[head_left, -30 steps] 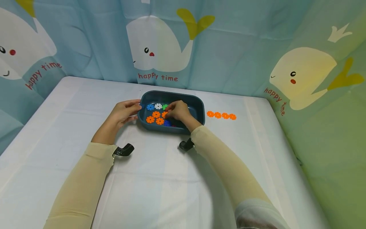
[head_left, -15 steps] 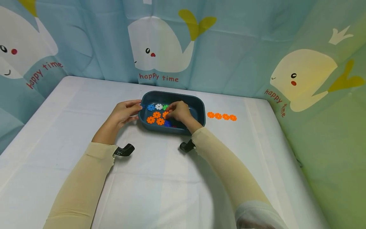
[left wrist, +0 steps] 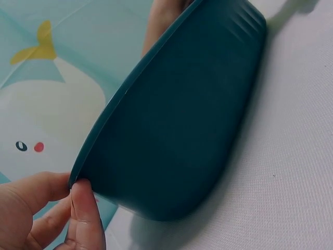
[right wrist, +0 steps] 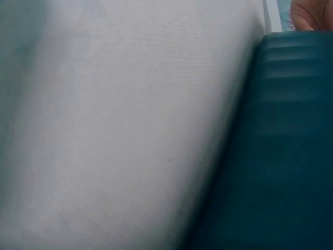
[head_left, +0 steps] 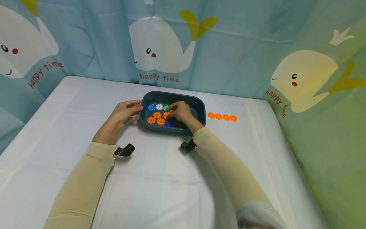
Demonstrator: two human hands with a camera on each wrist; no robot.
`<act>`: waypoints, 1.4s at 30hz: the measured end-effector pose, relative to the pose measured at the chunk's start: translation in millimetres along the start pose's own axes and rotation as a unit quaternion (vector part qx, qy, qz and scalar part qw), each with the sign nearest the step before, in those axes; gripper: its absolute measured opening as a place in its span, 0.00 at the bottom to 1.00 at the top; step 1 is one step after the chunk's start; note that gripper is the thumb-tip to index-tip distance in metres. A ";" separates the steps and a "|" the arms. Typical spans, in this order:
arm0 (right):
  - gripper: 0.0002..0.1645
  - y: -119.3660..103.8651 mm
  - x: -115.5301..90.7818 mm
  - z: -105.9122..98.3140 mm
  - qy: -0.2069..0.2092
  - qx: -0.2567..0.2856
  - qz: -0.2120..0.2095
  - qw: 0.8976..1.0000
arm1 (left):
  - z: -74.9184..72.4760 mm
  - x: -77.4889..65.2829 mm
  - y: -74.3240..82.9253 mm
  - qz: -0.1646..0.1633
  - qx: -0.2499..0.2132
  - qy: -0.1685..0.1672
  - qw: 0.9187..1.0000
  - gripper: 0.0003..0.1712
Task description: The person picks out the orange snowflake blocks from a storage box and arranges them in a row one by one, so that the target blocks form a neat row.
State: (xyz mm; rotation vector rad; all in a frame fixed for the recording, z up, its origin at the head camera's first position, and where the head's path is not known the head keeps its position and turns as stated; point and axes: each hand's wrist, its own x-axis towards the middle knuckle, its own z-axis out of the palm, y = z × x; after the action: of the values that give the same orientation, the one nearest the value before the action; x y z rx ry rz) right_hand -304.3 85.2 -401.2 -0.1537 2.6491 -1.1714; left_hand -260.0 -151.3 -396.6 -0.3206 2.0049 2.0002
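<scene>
A dark teal plastic bin (head_left: 155, 128) stands on the table, holding several notched snowflake discs. My left hand (head_left: 123, 113) pinches the bin's left rim between thumb and finger, which the left wrist view shows close up. Inside the bin is my right hand (head_left: 180, 111), its fingertips pinching an orange snowflake disc (head_left: 166, 115) that they partly cover. Near it lie more orange discs (head_left: 157, 115), a light blue disc (head_left: 151, 108), a white disc (head_left: 159, 107), a partly hidden green disc (head_left: 166, 107) and a dark blue disc (head_left: 168, 123).
Right of the bin, a row of several orange discs (head_left: 222, 116) lies on the white-covered table (head_left: 148, 184). A curtain (head_left: 237, 57) printed with whales hangs behind the table and along its sides. Black wrist cameras (head_left: 125, 150) stick out below both wrists.
</scene>
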 end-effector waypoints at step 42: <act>0.14 16.9 -8.6 -32.7 -0.036 0.041 0.034 0.998 | 0.2 1.7 -1.7 -0.008 0.002 -0.006 1.000 0.30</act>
State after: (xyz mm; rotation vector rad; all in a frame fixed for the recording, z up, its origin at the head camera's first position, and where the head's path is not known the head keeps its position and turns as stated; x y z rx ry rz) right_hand -304.5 121.6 -391.0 -0.0879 2.5199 -1.2260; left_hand -261.0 -151.1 -398.8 -0.3237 1.9925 1.9836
